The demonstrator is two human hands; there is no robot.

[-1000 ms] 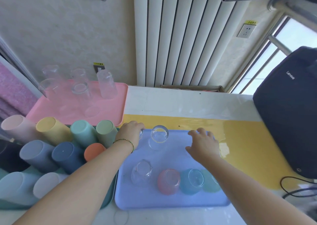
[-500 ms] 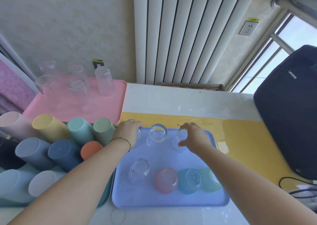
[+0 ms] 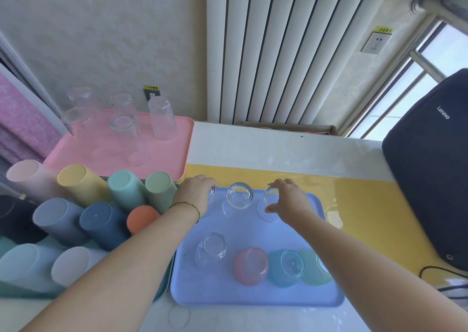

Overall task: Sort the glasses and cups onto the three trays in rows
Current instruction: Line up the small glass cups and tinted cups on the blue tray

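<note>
Right hand [image 3: 288, 201] has swung in since a second ago and now cups a clear glass [image 3: 270, 196] at the blue tray's [image 3: 253, 298] far edge; left hand [image 3: 196, 195] grips another, extending the row

A dark navy fabric laptop bag [image 3: 430, 169] stands at the right on the yellow and white counter [image 3: 354, 205]. Behind it are a white ribbed radiator [image 3: 276, 50], a white wall socket [image 3: 376, 43] and a window [image 3: 415, 83].
</note>
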